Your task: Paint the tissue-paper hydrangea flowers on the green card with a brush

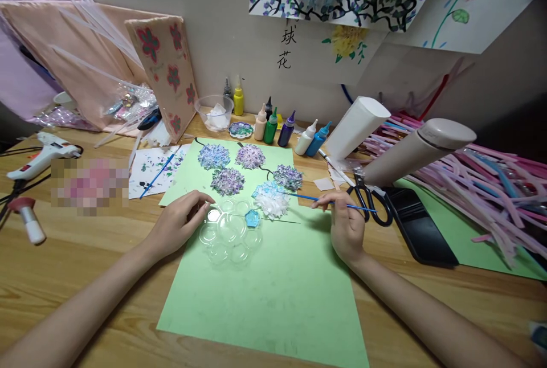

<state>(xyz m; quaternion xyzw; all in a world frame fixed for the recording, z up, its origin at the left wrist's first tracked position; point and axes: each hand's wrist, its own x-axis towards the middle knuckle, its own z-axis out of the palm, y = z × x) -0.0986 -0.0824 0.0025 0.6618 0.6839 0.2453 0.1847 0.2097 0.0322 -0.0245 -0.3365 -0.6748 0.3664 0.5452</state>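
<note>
My right hand point(348, 225) is closed round a thin blue paintbrush point(329, 201). The brush tip reaches the right side of a fluffy white flower point(273, 207), whose top is tinted light blue. My left hand point(183, 219) has its fingers curled, with the fingertips at the upper left rim of a clear paint palette point(231, 227). One well of the palette holds light blue paint point(252, 218). Several finished-looking purple and blue flowers, including a blue one point(213, 156), lie on green paper point(273, 288) beyond my hands.
Paint bottles, among them a green one point(270, 127), stand along the wall. Scissors point(371, 200) and a black phone point(421, 225) lie right of my right hand. A hot glue gun point(45, 154) is at far left. Pink strips point(482, 180) pile up at right.
</note>
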